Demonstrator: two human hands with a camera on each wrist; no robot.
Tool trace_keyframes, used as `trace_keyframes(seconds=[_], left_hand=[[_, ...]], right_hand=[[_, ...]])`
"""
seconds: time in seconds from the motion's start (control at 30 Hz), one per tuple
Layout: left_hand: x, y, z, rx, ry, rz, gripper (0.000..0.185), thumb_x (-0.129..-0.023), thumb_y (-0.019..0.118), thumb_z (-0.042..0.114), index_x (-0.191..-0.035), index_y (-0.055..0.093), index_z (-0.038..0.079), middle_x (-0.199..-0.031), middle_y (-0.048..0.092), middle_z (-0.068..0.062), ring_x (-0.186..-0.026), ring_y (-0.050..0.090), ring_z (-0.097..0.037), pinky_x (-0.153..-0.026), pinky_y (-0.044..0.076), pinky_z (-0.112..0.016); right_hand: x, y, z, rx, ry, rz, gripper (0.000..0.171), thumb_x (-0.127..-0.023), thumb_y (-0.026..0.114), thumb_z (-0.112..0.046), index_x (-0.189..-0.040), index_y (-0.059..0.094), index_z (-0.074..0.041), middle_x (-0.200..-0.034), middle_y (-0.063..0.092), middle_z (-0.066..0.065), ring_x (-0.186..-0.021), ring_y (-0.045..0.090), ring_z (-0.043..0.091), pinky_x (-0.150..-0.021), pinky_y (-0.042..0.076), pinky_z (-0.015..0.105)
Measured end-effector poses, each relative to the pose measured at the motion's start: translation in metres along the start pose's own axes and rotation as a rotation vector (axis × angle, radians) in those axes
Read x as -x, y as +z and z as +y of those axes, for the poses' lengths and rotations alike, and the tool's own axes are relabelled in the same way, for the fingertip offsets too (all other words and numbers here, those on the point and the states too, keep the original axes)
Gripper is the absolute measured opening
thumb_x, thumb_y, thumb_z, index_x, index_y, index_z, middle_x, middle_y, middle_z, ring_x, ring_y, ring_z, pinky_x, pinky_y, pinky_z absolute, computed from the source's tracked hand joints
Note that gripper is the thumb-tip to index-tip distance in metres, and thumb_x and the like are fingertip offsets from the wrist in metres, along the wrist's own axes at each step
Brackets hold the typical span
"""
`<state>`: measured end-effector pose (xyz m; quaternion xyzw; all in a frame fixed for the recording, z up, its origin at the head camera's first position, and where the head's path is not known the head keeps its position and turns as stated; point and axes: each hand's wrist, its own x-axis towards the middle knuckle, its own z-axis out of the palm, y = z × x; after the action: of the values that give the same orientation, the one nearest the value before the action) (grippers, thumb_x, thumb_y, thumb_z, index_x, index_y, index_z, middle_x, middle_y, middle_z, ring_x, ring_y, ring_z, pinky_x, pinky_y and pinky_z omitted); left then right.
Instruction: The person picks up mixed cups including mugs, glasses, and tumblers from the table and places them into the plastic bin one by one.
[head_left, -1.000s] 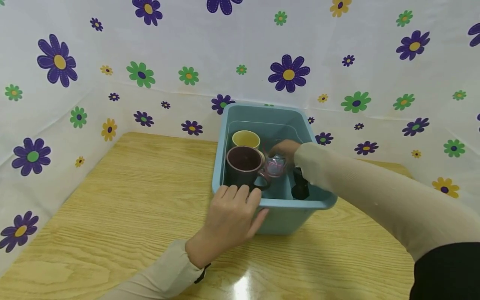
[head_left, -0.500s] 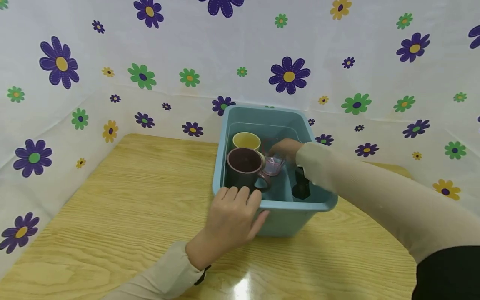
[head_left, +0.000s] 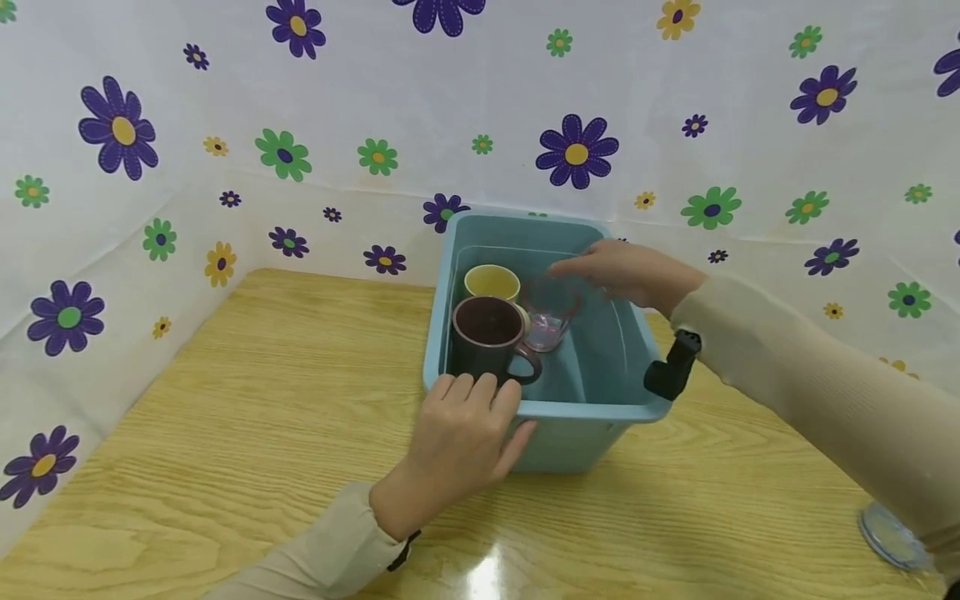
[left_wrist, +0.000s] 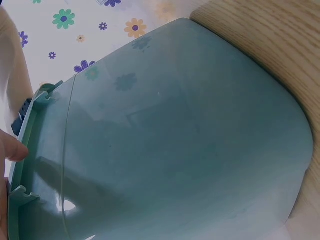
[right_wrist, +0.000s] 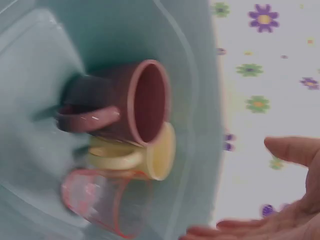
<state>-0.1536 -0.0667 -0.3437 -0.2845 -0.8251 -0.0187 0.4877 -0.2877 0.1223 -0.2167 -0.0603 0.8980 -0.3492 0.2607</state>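
Note:
A blue plastic bin point(head_left: 585, 408) stands on the wooden table point(head_left: 262, 400). Inside it are a dark purple mug point(head_left: 487, 337), a yellow cup point(head_left: 491, 281) behind it and a clear pinkish glass point(head_left: 550, 311) to their right, all upright. My left hand point(head_left: 465, 433) grips the bin's near rim, fingers curled over the edge; its wrist view shows the bin's outer wall point(left_wrist: 175, 135). My right hand point(head_left: 622, 271) hovers open above the glass, holding nothing. The right wrist view shows the mug point(right_wrist: 120, 107), the yellow cup point(right_wrist: 150, 155) and the glass point(right_wrist: 105, 200).
White flowered sheeting point(head_left: 375, 150) walls the table at the back and both sides. A clear round lid or glass point(head_left: 888, 533) lies at the table's right front. A black wrist-camera mount point(head_left: 671, 371) hangs by the bin's right rim.
My right hand has let go of the clear glass and risen out of the bin toward the right. The glass now stands in the bin. The left hand has not moved.

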Motion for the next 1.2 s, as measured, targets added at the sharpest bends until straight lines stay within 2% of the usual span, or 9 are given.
trace_keyframes(seconds=[0.17,0.37,0.5,0.6,0.7,0.77,0.87,0.97,1.2], left_hand=[[0.002,0.001,0.0,0.004,-0.002,-0.004,0.034,-0.086,0.049,0.043,-0.075,0.054,0.011,-0.057,0.047,-0.001,-0.047,0.044,-0.017,-0.049,0.029,-0.027],[0.003,0.001,-0.001,-0.003,-0.002,-0.017,0.04,-0.094,0.035,0.042,-0.075,0.053,0.011,-0.057,0.046,-0.001,-0.047,0.043,-0.017,-0.049,0.029,-0.027],[0.004,0.002,-0.001,0.007,-0.001,-0.005,0.043,-0.096,0.031,0.042,-0.075,0.052,0.011,-0.057,0.046,-0.001,-0.047,0.042,-0.017,-0.049,0.029,-0.027],[0.004,0.003,-0.001,0.01,-0.003,-0.001,0.043,-0.096,0.03,0.042,-0.075,0.052,0.011,-0.057,0.046,-0.001,-0.047,0.042,-0.017,-0.049,0.028,-0.028],[0.005,0.003,-0.001,0.001,-0.003,-0.009,0.043,-0.096,0.03,0.042,-0.075,0.052,0.011,-0.057,0.046,-0.001,-0.047,0.042,-0.017,-0.049,0.029,-0.028],[0.006,0.002,-0.001,-0.008,-0.003,-0.019,0.042,-0.096,0.031,0.042,-0.075,0.052,0.012,-0.057,0.046,0.0,-0.047,0.042,-0.017,-0.049,0.029,-0.027],[0.006,0.003,-0.002,-0.004,0.003,-0.003,0.039,-0.094,0.035,0.041,-0.076,0.052,0.011,-0.057,0.046,0.0,-0.047,0.041,-0.017,-0.049,0.028,-0.027],[0.006,0.003,-0.003,0.001,0.004,0.02,0.037,-0.093,0.038,0.04,-0.076,0.053,0.011,-0.058,0.046,-0.001,-0.047,0.041,-0.017,-0.049,0.028,-0.028],[0.005,0.002,-0.004,0.001,-0.002,0.046,0.04,-0.095,0.032,0.039,-0.076,0.053,0.01,-0.058,0.047,-0.001,-0.047,0.042,-0.017,-0.048,0.027,-0.028]], right_hand=[[0.023,-0.017,0.015,0.073,-0.115,0.031,0.067,-0.095,0.045,-0.044,-0.144,0.029,-0.002,-0.149,0.033,0.018,-0.138,0.031,0.04,-0.108,0.029,0.056],[0.051,-0.026,0.043,-0.02,-0.223,0.148,0.075,-0.093,0.048,-0.046,-0.149,0.017,-0.008,-0.15,0.032,0.018,-0.137,0.034,0.04,-0.107,0.03,0.056],[0.067,-0.029,0.069,-0.08,-0.302,0.225,0.068,-0.095,0.048,-0.039,-0.15,0.016,-0.015,-0.15,0.035,0.013,-0.137,0.036,0.033,-0.107,0.032,0.05],[0.08,-0.031,0.093,-0.087,-0.382,0.291,0.059,-0.097,0.046,-0.031,-0.149,0.019,-0.021,-0.147,0.042,0.004,-0.132,0.045,0.018,-0.104,0.04,0.033],[0.092,-0.03,0.122,-0.179,-0.483,0.356,0.054,-0.098,0.044,-0.017,-0.148,0.023,-0.02,-0.139,0.051,-0.006,-0.122,0.052,0.003,-0.094,0.044,0.016],[0.099,-0.026,0.141,-0.272,-0.53,0.41,0.054,-0.097,0.045,-0.009,-0.147,0.026,-0.019,-0.132,0.055,-0.013,-0.115,0.053,-0.004,-0.087,0.042,0.006],[0.109,-0.019,0.168,-0.395,-0.571,0.5,0.057,-0.094,0.048,-0.002,-0.146,0.027,-0.017,-0.127,0.057,-0.016,-0.113,0.054,-0.006,-0.087,0.041,0.004],[0.117,-0.015,0.191,-0.456,-0.6,0.602,0.058,-0.093,0.048,0.001,-0.145,0.028,-0.015,-0.125,0.058,-0.015,-0.111,0.054,-0.007,-0.086,0.04,0.003],[0.134,-0.013,0.235,-0.598,-0.733,0.857,0.056,-0.088,0.044,0.015,-0.14,0.034,-0.005,-0.12,0.062,-0.009,-0.107,0.059,-0.002,-0.084,0.042,0.003]])
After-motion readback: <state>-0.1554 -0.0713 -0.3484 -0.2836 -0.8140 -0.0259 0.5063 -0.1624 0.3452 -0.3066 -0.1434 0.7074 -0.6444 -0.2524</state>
